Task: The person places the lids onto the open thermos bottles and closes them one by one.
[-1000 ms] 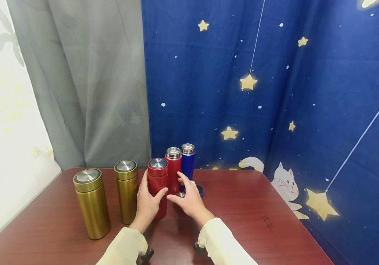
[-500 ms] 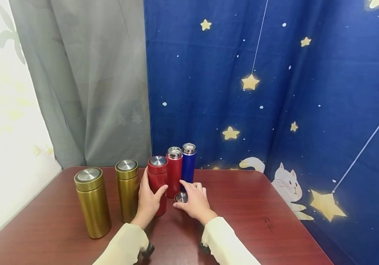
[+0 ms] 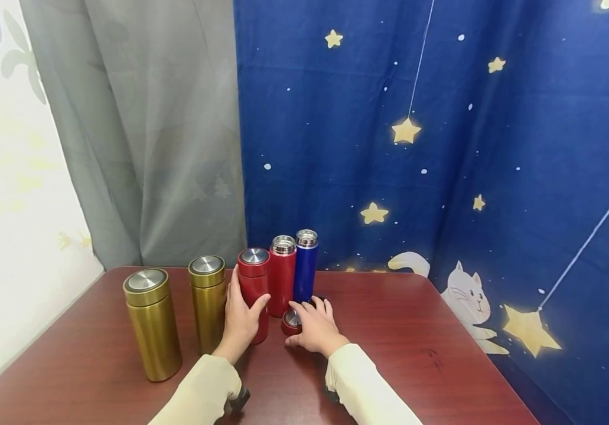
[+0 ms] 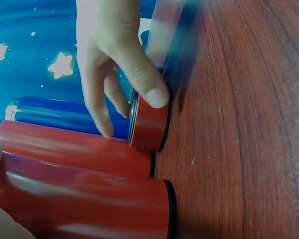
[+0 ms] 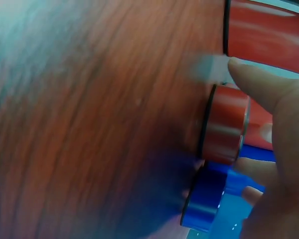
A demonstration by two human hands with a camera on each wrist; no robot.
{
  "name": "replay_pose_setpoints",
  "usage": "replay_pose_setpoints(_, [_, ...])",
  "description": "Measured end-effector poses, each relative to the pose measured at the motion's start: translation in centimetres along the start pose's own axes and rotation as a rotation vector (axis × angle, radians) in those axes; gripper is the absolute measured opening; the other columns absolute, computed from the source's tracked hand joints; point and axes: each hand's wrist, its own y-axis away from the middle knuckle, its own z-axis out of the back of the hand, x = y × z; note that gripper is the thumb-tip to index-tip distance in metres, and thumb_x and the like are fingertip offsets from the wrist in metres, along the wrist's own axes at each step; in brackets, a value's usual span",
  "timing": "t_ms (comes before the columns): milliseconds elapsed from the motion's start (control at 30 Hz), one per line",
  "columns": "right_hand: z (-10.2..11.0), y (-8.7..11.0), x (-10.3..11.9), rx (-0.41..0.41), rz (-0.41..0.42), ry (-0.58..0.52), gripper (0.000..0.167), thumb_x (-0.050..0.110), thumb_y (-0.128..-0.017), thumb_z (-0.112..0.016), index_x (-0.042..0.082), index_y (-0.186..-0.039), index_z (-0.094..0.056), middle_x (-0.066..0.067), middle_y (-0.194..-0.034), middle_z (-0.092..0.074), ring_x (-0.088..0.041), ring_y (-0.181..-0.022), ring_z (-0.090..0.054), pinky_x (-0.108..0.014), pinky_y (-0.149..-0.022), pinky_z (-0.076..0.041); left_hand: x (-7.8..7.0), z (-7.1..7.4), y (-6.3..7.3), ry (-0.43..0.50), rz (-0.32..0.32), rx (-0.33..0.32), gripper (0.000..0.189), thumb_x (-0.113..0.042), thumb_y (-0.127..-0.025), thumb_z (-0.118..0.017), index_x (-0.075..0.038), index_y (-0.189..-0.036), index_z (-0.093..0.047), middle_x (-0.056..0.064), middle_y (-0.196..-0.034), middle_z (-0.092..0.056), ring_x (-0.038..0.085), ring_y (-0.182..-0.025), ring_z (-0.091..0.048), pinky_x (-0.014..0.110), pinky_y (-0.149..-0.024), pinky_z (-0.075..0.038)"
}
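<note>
My left hand (image 3: pixel 241 324) grips a red thermos (image 3: pixel 254 282) with its steel-topped lid on, standing upright on the table. Right behind it stands a second red thermos (image 3: pixel 282 274), its steel mouth uncovered. My right hand (image 3: pixel 316 330) hovers around a loose red lid (image 3: pixel 293 320), thumb and fingers spread. In the right wrist view a gap shows between the thumb (image 5: pixel 241 72) and that lid, while the fingertips lie close to its other side. A blue lid (image 5: pixel 204 199) sits just beyond it, mostly hidden by the right hand in the head view.
A blue thermos (image 3: pixel 305 274) without a lid stands at the back, beside the open red one. Two gold thermoses with lids on, a nearer one (image 3: pixel 154 330) and a farther one (image 3: pixel 208 307), stand to the left on the red-brown table (image 3: pixel 416 348). Curtains hang behind.
My right hand has drawn back from the red thermoses, rightward and lower, over the loose red lid, which shows more fully now. My left hand has kept its grip on the red thermos.
</note>
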Motion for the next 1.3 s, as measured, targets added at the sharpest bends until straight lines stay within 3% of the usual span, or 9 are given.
replay_pose_setpoints(200, [-0.4,0.3,-0.3,0.034,0.013,0.051,0.077,0.045,-0.076,-0.079,0.021,-0.143,-0.049,-0.01,-0.134,-0.055,-0.04,-0.134,-0.031,-0.06,-0.111,-0.017,-0.1,-0.1,-0.1,0.015,-0.014,-0.015,0.088,-0.012,-0.087,-0.073,-0.009,-0.155,-0.016,0.015,-0.152,-0.031,0.034,-0.136,-0.032,0.057,-0.11,-0.026])
replay_pose_setpoints(633, [-1.0,0.3,-0.5,-0.029,0.018,0.0,0.058,0.034,-0.083,-0.075,0.018,-0.136,-0.057,-0.009,-0.127,-0.06,-0.037,-0.128,-0.039,-0.058,-0.109,-0.021,0.0,0.1,-0.2,0.002,0.015,-0.033,0.091,-0.011,-0.086,-0.075,-0.008,-0.155,-0.016,0.017,-0.151,-0.031,0.036,-0.136,-0.032,0.059,-0.11,-0.026])
replay_pose_setpoints(933, [-0.7,0.3,-0.6,-0.066,0.015,0.054,0.056,0.039,-0.079,-0.078,0.017,-0.129,-0.061,-0.007,-0.108,-0.064,-0.027,-0.107,-0.044,-0.049,-0.103,-0.029,0.4,0.1,-0.7,-0.022,0.018,-0.053,0.091,-0.013,-0.085,-0.075,-0.008,-0.155,-0.017,0.018,-0.15,-0.033,0.036,-0.135,-0.034,0.059,-0.109,-0.027])
replay_pose_setpoints(1300, [-0.8,0.9,-1.0,-0.102,-0.003,0.027,0.061,0.044,-0.073,-0.079,0.017,-0.125,-0.065,-0.006,-0.101,-0.062,-0.024,-0.1,-0.043,-0.044,-0.094,-0.036,1.0,0.3,-1.3,-0.039,0.043,-0.057,0.093,-0.014,-0.085,-0.075,-0.011,-0.156,-0.015,0.02,-0.149,-0.033,0.037,-0.135,-0.033,0.06,-0.109,-0.026])
